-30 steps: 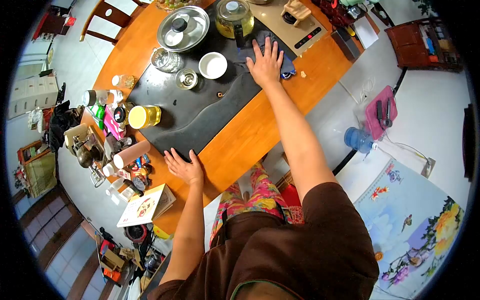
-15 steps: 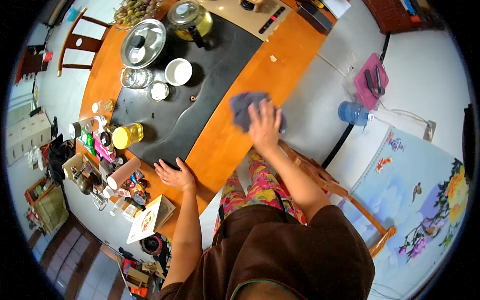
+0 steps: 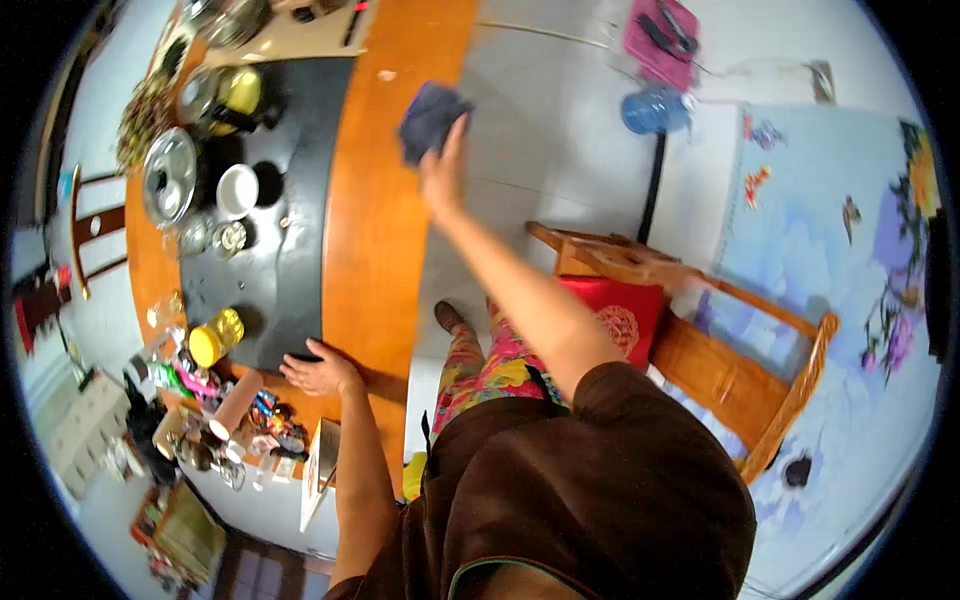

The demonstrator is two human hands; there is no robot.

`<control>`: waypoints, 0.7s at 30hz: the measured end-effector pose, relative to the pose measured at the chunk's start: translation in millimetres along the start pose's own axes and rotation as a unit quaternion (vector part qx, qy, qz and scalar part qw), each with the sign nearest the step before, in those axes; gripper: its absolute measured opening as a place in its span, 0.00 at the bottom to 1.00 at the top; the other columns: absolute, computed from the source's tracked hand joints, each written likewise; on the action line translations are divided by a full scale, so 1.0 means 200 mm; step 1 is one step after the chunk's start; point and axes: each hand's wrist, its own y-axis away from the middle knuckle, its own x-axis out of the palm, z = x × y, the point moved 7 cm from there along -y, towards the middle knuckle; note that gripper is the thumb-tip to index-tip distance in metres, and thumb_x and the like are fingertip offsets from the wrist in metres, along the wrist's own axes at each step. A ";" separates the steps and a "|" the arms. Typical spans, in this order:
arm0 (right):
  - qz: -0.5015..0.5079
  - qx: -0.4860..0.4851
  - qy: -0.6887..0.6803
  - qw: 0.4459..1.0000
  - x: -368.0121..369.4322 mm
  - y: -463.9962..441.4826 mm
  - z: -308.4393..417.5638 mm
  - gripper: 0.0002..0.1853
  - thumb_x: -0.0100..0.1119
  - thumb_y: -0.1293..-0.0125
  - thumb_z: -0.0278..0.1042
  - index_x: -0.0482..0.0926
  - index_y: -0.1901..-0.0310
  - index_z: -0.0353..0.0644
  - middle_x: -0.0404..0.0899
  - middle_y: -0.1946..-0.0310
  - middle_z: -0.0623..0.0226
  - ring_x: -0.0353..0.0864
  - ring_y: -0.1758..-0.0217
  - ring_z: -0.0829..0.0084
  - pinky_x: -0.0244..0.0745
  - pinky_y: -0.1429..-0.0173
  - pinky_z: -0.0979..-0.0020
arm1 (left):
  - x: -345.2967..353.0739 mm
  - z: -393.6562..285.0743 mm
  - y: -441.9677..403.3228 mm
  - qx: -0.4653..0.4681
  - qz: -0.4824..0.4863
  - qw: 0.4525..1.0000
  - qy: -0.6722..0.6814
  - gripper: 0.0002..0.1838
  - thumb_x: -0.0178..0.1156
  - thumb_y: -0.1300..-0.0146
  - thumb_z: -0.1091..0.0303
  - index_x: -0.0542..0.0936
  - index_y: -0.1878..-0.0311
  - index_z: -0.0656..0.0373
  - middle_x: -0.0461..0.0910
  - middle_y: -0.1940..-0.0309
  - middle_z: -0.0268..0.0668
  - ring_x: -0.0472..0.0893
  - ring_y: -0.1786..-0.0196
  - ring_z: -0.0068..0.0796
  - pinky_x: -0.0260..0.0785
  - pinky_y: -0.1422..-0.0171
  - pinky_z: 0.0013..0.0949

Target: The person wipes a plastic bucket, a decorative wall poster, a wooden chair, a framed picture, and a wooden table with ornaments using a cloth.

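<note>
Grip of the right hand [image 3: 443,178] is clamping the cloth [image 3: 432,118] at the table's [image 3: 375,230] edge, now sitting nearer the pale scrap [image 3: 387,75]; work is apparently shifting along that edge. Left hand [image 3: 320,373] is resting, fingers apart.

No writing that we can read.
On the red cushion [image 3: 635,294] we see a round pale emblem [image 3: 618,330], too blurred for us to tell whether it holds a character; the red light [image 3: 361,6] on the beige hob [image 3: 310,38] is too small to read, and the booklet [image 3: 317,475] is turned too steeply.
</note>
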 end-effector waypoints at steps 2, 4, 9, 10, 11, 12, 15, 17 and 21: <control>0.029 0.061 -0.004 0.998 -0.04 0.40 0.04 0.41 0.46 0.33 0.28 0.39 0.21 0.39 0.48 0.24 0.41 0.54 0.22 0.44 0.54 0.22 0.56 | 0.00 0.00 0.00 -0.018 0.004 1.000 0.004 0.40 0.44 0.31 0.30 0.69 0.29 0.52 0.62 0.26 0.43 0.61 0.24 0.47 0.53 0.26 0.57; 0.073 0.151 0.006 0.986 -0.09 0.76 0.09 0.42 0.49 0.33 0.26 0.38 0.21 0.42 0.53 0.25 0.41 0.60 0.27 0.42 0.63 0.28 0.53 | 0.01 0.01 -0.01 -0.022 -0.006 1.000 0.017 0.41 0.44 0.33 0.28 0.69 0.29 0.50 0.62 0.25 0.40 0.61 0.24 0.44 0.53 0.27 0.58; 0.172 0.206 0.035 0.963 -0.19 1.19 -0.05 0.34 0.48 0.33 0.29 0.53 0.25 0.38 0.66 0.33 0.40 0.69 0.32 0.46 0.68 0.33 0.55 | 0.08 0.04 -0.03 -0.013 -0.098 0.995 -0.031 0.39 0.46 0.35 0.25 0.74 0.34 0.45 0.70 0.31 0.34 0.69 0.31 0.41 0.61 0.33 0.54; 0.238 0.300 -0.033 0.923 -0.23 1.19 -0.07 0.33 0.48 0.35 0.29 0.59 0.27 0.35 0.73 0.36 0.48 0.72 0.33 0.54 0.68 0.33 0.60 | 0.14 0.11 -0.06 0.000 -0.089 0.996 -0.010 0.39 0.46 0.35 0.25 0.74 0.34 0.45 0.70 0.31 0.34 0.69 0.31 0.41 0.61 0.33 0.54; 0.287 0.355 -0.125 0.881 -0.27 1.19 -0.10 0.33 0.49 0.36 0.29 0.60 0.28 0.35 0.75 0.38 0.52 0.73 0.34 0.58 0.68 0.33 0.63 | 0.16 0.10 -0.07 -0.002 -0.088 0.996 -0.008 0.39 0.46 0.36 0.25 0.74 0.34 0.45 0.70 0.31 0.35 0.69 0.31 0.41 0.61 0.33 0.55; 0.332 0.399 -0.220 0.826 -0.32 1.20 -0.11 0.34 0.49 0.38 0.28 0.62 0.28 0.34 0.77 0.39 0.57 0.74 0.35 0.62 0.67 0.33 0.65 | 0.16 0.10 -0.08 -0.003 -0.087 0.996 -0.005 0.39 0.46 0.36 0.25 0.74 0.34 0.45 0.70 0.31 0.35 0.69 0.31 0.42 0.61 0.33 0.55; 0.212 0.271 -0.208 0.915 -0.66 1.06 -0.19 0.33 0.49 0.39 0.26 0.64 0.28 0.34 0.76 0.38 0.63 0.73 0.34 0.68 0.65 0.31 0.70 | 0.21 0.11 -0.12 -0.009 -0.093 0.996 0.000 0.41 0.48 0.38 0.23 0.74 0.34 0.44 0.71 0.31 0.36 0.69 0.31 0.44 0.62 0.33 0.56; 0.145 0.126 -0.144 0.971 -1.17 0.90 -0.01 0.33 0.47 0.36 0.27 0.61 0.27 0.34 0.64 0.28 0.49 0.63 0.24 0.59 0.56 0.23 0.65 | 0.19 0.08 -0.12 -0.014 -0.049 0.999 0.003 0.42 0.48 0.39 0.23 0.72 0.32 0.44 0.67 0.29 0.38 0.67 0.29 0.45 0.61 0.32 0.58; -0.158 -0.009 0.144 0.977 -2.35 0.78 0.09 0.33 0.51 0.41 0.18 0.69 0.31 0.43 0.73 0.35 0.52 0.75 0.35 0.52 0.70 0.33 0.61 | 0.15 0.03 -0.16 -0.004 0.066 0.998 0.008 0.46 0.49 0.40 0.23 0.63 0.25 0.43 0.57 0.24 0.47 0.62 0.24 0.47 0.58 0.29 0.60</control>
